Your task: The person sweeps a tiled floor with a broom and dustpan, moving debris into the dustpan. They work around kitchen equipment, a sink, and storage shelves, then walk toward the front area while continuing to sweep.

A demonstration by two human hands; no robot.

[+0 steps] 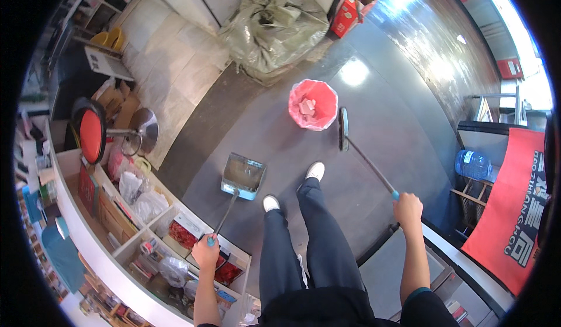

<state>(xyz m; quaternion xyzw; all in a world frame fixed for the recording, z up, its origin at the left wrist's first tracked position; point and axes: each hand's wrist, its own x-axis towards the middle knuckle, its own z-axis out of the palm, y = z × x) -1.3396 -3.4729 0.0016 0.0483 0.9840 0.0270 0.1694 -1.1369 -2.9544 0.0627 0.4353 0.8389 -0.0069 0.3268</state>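
Note:
My left hand (205,251) grips the end of the handle of a long-handled dustpan (243,175), whose pan lies to the left in front of my feet. My right hand (408,211) is closed round the handle of a broom (345,129). The broom's narrow head is on the floor just right of a red waste bin (324,108). A pink liner covers the bin's rim, and some crumpled pale paper lies inside. The dustpan and the broom head are apart, with my white shoes nearer to me, between the two handles.
White open shelving (173,206) with bags and boxes runs along the left, by a red-seated stool (91,136). Ahead sits a large bundle under a greenish plastic sheet (280,37), beside a red carton (345,16). A blue water bottle (473,165) and a red cloth banner (504,222) are at right.

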